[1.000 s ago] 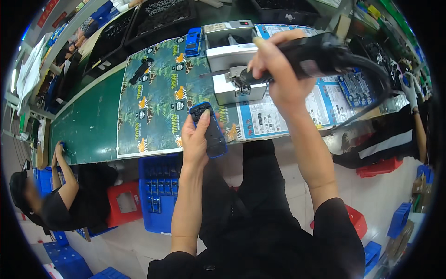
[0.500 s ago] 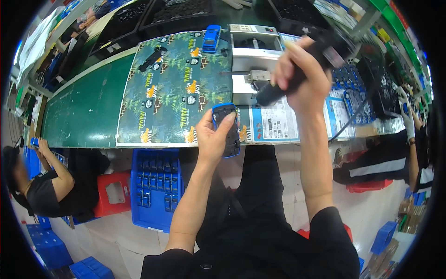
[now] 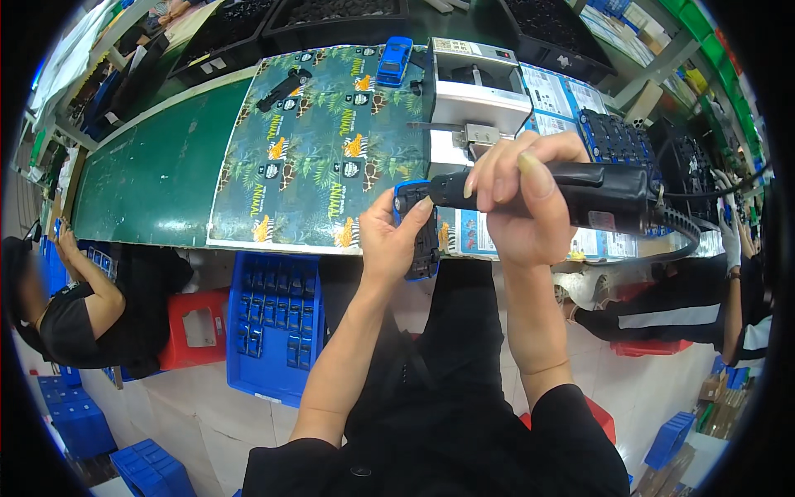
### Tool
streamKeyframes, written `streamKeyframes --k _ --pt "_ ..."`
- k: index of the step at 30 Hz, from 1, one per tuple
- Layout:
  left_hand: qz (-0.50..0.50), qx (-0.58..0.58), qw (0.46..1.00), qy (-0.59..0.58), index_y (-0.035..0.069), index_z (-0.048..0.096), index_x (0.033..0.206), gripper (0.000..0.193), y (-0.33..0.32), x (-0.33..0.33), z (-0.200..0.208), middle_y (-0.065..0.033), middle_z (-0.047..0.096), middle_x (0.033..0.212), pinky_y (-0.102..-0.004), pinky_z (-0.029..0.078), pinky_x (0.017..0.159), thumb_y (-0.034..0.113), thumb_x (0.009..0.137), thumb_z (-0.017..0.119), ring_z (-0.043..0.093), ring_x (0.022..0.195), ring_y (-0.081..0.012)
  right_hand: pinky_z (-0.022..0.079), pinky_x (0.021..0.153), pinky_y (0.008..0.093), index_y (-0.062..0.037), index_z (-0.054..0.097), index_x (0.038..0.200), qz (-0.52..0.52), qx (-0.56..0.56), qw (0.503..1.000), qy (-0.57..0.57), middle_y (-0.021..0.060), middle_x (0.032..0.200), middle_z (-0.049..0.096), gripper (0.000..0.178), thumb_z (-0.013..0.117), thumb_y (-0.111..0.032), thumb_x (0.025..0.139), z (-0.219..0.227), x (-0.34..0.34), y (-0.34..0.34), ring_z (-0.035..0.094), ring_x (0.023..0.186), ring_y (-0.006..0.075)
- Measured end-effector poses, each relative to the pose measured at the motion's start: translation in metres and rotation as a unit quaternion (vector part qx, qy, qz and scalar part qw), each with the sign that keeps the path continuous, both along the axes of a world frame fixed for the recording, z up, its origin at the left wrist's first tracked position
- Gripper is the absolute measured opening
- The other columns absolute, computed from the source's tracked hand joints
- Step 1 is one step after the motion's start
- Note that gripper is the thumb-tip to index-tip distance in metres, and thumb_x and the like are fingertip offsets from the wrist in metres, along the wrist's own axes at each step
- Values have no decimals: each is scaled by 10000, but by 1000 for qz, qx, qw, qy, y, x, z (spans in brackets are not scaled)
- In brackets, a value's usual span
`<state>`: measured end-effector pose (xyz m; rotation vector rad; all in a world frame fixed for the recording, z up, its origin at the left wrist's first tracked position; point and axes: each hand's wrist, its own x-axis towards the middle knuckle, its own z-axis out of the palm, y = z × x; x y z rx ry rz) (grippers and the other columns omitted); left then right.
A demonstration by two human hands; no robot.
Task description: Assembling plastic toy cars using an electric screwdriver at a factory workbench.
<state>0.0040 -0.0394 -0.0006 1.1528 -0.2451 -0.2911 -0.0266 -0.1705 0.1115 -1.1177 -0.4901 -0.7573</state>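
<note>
Left grip [image 3: 389,240]: the fingers are curled around a toy car [image 3: 426,247], with the thumb pressed on its black underside, which faces up. The blue shell shows at the rim. The toy car is at the front edge of the bench [image 3: 149,182], its lower end extending past that edge.

Right grip [image 3: 530,203]: the fingers are wrapped around a black power screwdriver [image 3: 600,195], held nearly level. Its nose points left, at the upper end of the toy car, beside the left thumb. Contact between bit and car cannot be confirmed. A cable [image 3: 679,240] leaves the rear of the tool.

Bench layout: a metal box [image 3: 480,101] stands beyond the screwdriver. A blue car [image 3: 395,62] lies left of this box, on a jungle-print sheet [image 3: 315,157]; a black car part [image 3: 284,89] lies farther left.

Floor: a blue bin [image 3: 269,377] contains rows of blue cars.
</note>
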Motion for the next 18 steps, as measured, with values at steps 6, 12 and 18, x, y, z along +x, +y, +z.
streamKeyframes --k 6,12,18 --pt "52 26 997 -59 -30 653 1050 207 -6 -4 1 -49 698 900 -231 520 698 35 860 705 618 771 -65 483 563 331 -47 437 873 -29 -94 995 1 73 666 504 149 582 -69 897 -15 5 3 491 526 165" --pt "45 18 997 -62 -39 652 1081 249 -3 -7 3 -54 702 928 -245 517 748 11 844 708 625 824 -85 486 601 326 -64 459 885 22 -11 1000 8 73 687 534 176 634 -77 869 -18 -9 2 521 560 154" --pt "46 26 997 -63 -39 653 1079 244 -3 -7 4 -58 701 932 -246 516 753 11 846 709 624 826 -89 509 618 333 -66 467 905 38 28 999 -14 76 689 545 236 692 -88 837 -22 -8 0 536 551 148"
